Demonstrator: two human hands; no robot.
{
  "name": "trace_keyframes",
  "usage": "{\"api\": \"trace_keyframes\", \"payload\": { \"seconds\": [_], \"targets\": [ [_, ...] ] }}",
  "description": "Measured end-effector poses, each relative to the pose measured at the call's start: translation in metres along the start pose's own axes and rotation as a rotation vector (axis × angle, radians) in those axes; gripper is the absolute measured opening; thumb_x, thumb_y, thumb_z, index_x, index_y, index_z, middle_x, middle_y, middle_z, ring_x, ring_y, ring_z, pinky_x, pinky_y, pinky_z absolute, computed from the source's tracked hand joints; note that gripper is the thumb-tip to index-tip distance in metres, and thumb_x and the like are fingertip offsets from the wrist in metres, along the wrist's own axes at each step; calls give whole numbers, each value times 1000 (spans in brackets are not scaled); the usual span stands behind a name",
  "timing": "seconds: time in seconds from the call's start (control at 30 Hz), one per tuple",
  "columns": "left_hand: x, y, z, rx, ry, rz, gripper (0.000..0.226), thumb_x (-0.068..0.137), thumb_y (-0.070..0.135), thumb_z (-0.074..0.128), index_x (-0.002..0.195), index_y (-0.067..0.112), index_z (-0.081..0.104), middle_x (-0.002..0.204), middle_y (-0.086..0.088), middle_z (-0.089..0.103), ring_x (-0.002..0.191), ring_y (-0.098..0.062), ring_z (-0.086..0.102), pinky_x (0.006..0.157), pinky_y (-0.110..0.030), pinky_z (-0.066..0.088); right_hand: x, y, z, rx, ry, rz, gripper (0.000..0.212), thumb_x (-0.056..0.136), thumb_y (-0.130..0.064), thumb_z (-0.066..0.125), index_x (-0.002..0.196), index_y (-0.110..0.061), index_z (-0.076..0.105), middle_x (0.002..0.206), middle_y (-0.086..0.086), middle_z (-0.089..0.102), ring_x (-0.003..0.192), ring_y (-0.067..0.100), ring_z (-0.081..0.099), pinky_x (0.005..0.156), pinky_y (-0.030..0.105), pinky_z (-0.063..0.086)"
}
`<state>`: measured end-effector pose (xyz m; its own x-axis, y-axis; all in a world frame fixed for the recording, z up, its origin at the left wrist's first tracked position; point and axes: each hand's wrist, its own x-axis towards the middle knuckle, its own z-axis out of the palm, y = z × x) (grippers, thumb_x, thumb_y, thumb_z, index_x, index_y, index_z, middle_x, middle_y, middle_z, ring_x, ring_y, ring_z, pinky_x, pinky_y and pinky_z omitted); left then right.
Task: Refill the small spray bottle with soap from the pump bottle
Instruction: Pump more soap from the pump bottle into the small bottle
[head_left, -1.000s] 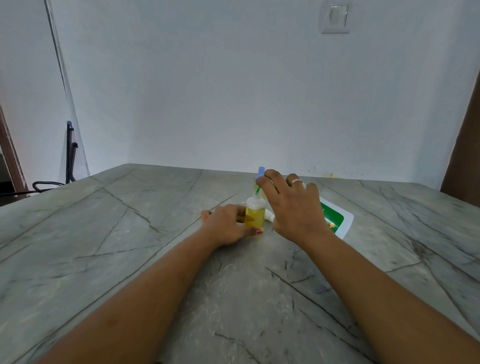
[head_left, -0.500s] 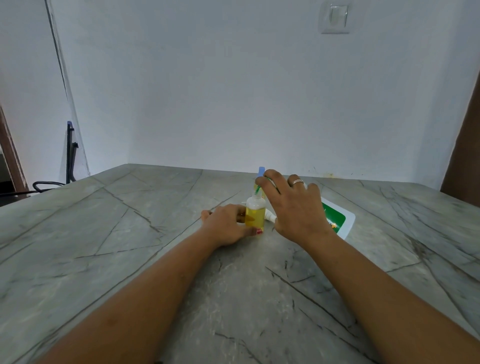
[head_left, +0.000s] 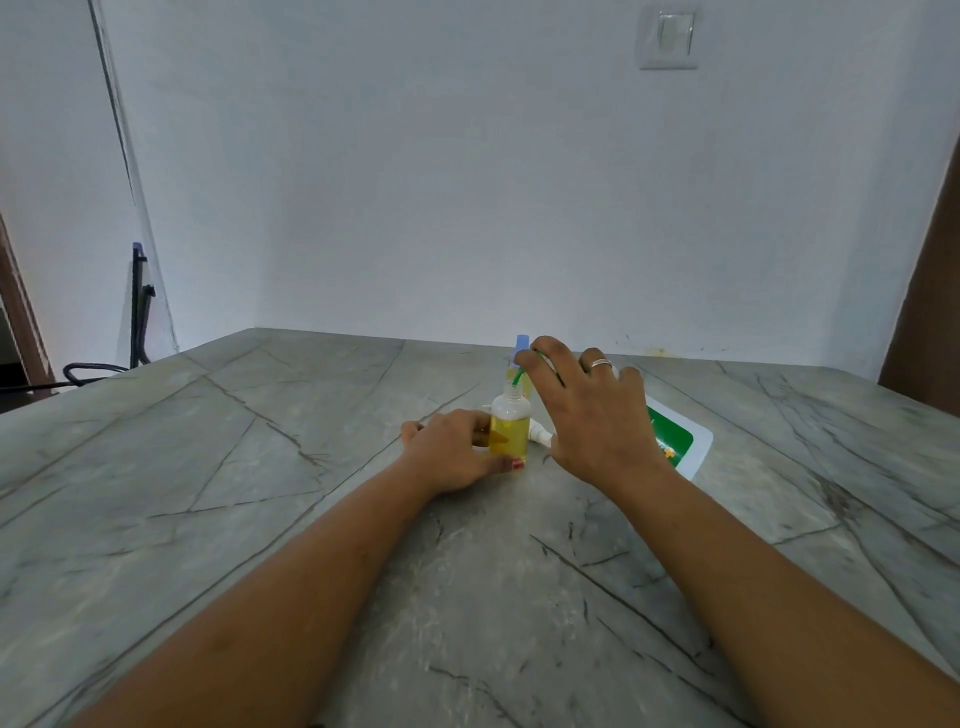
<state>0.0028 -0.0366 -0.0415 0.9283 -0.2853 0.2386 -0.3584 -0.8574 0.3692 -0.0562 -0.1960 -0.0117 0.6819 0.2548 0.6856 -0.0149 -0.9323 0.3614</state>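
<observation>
We see the small clear plastic spray bottle (head_left: 510, 428), partly filled with yellow liquid, standing upright on the grey veined stone desk (head_left: 260, 467), near the middle and toward the far wall. Its neck is uncapped. The left hand (head_left: 457, 454) wraps its grip around the bottle's lower body, thumb at the front near the base, holding it down on the desk. The right hand (head_left: 592, 415) hovers just beside and above it, palm down, fingers curled; its grip pinches a green nozzle (head_left: 517, 376) that angles down into the bottle's neck. A silver ring (head_left: 600, 362) sits on one finger. A pale blue cap (head_left: 522, 343) shows behind the fingertips; we cannot tell what it belongs to. Behind the right hand lies a white container with a green label (head_left: 675, 441), mostly hidden. A white spray top (head_left: 540, 435) lies on the desk between the hands.
</observation>
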Motion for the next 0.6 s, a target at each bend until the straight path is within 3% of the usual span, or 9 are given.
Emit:
{"api": "trace_keyframes", "payload": {
  "seconds": [0.6],
  "targets": [
    [-2, 2, -1, 3, -5, 0, 65, 78, 66, 55, 132, 31, 47, 128, 7, 58, 119, -14, 50, 102, -43, 25, 2, -1, 3, 34, 19, 12, 82, 56, -25, 77, 125, -22, 32, 126, 4, 45, 93, 29, 57, 64, 42, 50]
  ]
}}
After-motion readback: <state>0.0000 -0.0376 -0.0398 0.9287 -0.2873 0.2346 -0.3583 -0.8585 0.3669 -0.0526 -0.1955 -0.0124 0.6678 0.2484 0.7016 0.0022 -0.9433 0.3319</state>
